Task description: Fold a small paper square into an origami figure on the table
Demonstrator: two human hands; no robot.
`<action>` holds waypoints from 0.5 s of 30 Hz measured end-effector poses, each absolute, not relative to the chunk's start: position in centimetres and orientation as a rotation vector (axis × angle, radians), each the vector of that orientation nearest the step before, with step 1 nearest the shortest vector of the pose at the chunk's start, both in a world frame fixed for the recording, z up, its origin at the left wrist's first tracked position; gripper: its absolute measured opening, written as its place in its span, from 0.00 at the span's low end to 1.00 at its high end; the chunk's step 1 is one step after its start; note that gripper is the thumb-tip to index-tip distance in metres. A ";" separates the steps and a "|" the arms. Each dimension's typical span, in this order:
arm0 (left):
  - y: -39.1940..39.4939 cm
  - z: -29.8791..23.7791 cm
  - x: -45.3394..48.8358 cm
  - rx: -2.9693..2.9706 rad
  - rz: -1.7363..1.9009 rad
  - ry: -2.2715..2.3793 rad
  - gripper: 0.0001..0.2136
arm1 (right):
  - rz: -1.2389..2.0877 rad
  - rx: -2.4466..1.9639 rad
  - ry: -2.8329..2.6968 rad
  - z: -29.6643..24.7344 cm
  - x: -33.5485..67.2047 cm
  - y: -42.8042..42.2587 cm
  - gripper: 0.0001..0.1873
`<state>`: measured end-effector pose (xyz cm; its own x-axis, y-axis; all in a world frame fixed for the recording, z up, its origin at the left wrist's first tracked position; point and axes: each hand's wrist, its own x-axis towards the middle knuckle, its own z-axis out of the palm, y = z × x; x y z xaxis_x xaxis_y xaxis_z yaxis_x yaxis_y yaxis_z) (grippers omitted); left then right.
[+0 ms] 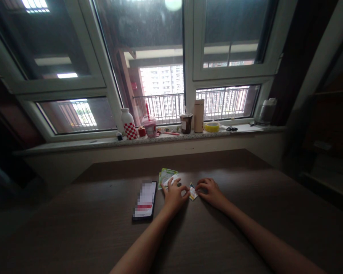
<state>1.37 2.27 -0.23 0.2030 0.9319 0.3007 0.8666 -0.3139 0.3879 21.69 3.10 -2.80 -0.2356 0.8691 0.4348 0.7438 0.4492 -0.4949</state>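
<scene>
A small, colourful folded piece of paper (193,193) lies between my two hands on the dark table. My left hand (173,193) pinches its left edge with thumb and index finger, while the other fingers spread towards a few green and white printed sheets (168,174). On the opposite side, my right hand (210,191) has its fingertips closed on the right edge of the piece. Left of my left hand lies a phone (146,199) with a lit, blurred screen.
The brown table (103,243) reaches to the wall under a window. Along the sill (171,140) stand a checkered bottle (129,125), a pink drink cup (150,126), a dark drink cup (186,123), a beige flask (199,116), yellow tape (212,127) and scissors (232,129).
</scene>
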 end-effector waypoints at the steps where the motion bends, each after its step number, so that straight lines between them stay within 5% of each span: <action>1: 2.3 -0.2 1.4 2.329 0.745 1.748 0.07 | 0.241 -1.333 -2.031 -2.7 21.7 3.1 0.06; 15: 2.9 0.1 0.7 2.386 0.605 1.669 0.07 | 0.296 -1.172 -2.168 -1.8 21.5 2.5 0.10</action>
<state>0.66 2.90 0.12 0.2925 0.9281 0.2304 0.8602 -0.3606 0.3607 21.47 2.47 -1.79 -0.3912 0.8113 0.4345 0.6650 0.5756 -0.4760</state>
